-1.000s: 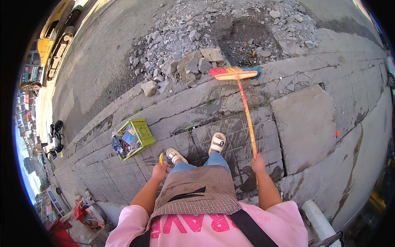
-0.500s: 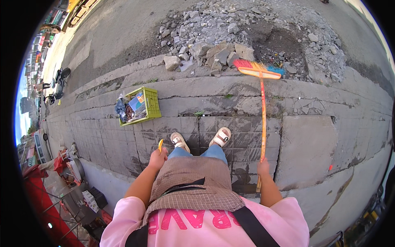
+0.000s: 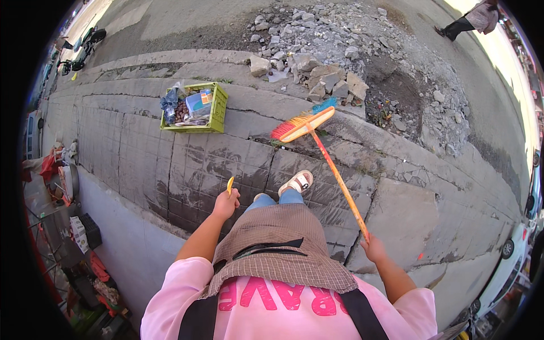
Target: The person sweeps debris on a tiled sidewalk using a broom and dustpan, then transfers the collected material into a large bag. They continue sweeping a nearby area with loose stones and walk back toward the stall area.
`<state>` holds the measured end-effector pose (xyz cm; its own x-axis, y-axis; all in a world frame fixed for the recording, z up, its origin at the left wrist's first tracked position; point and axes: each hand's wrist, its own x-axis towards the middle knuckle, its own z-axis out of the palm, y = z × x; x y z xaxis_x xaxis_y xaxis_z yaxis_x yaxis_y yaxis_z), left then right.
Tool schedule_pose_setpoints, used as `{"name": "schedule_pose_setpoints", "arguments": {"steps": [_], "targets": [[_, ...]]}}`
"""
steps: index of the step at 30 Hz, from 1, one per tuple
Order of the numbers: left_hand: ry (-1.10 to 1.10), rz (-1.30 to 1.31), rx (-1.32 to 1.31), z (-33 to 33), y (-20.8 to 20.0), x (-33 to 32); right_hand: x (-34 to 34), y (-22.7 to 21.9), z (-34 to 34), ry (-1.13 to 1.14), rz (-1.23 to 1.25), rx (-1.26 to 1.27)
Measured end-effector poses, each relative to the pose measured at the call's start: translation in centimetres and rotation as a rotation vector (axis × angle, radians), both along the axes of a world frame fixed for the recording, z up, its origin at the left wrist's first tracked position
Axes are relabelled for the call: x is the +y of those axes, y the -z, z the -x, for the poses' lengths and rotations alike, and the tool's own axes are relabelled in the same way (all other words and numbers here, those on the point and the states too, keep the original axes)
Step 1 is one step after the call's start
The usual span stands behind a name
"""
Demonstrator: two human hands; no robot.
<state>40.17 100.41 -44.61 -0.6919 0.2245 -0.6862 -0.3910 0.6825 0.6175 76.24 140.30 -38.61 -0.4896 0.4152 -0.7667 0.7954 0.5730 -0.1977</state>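
My right hand point(image 3: 374, 249) is closed round the end of a long orange-red handle. It belongs to a broom point(image 3: 339, 181) with red, yellow and blue bristles, reaching up and left across the paving. The broom head is tilted, just right of a green plastic crate point(image 3: 217, 113) and near the broken stones. In front of my apron, at the left, my left hand point(image 3: 226, 205) is closed on a small curved yellow object point(image 3: 230, 184). Its lower part is hidden in the fingers, so its kind cannot be made out.
The crate holds round brown items, a blue packet point(image 3: 198, 104) and plastic bags. Grey rubble point(image 3: 334, 88) lies along a dug-up hollow ahead. A person point(image 3: 479, 20) is at the far right, parked cars point(image 3: 510, 249) at the right rim, a motorbike point(image 3: 85, 50) at the far left.
The broom head has swung left from the rubble's edge toward the crate. My view has turned to the right, and a person has come into view at the top right. Both hands keep their hold.
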Motion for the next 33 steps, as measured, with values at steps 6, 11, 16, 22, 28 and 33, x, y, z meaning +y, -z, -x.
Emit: {"name": "schedule_pose_setpoints", "arguments": {"steps": [6, 11, 16, 22, 28, 33], "targets": [[-0.208, 0.013, 0.035, -5.6, 0.3, -10.7, -5.2, 0.0, 15.9, -0.516, 0.084, 0.004], [-0.717, 0.213, 0.036, -15.7, -0.1, -24.9, -11.1, 3.1, 25.8, -0.974, 0.044, 0.089], [-1.123, 0.381, 0.038, -27.5, -1.7, -28.1, -5.6, 5.6, 27.0, -1.034, -0.029, -0.086], [-0.935, 0.365, -0.065, -32.5, 0.6, -11.5, 15.9, 2.3, 16.7, -0.844, -0.208, -0.257], [-0.499, 0.089, 0.191, -22.2, -3.5, 8.4, 32.7, -9.4, 9.6, -0.736, -0.488, -0.472], [-0.483, -0.133, 0.304, -20.7, -6.4, 12.0, 39.7, -10.7, 10.4, -0.563, -0.749, -0.489]]}}
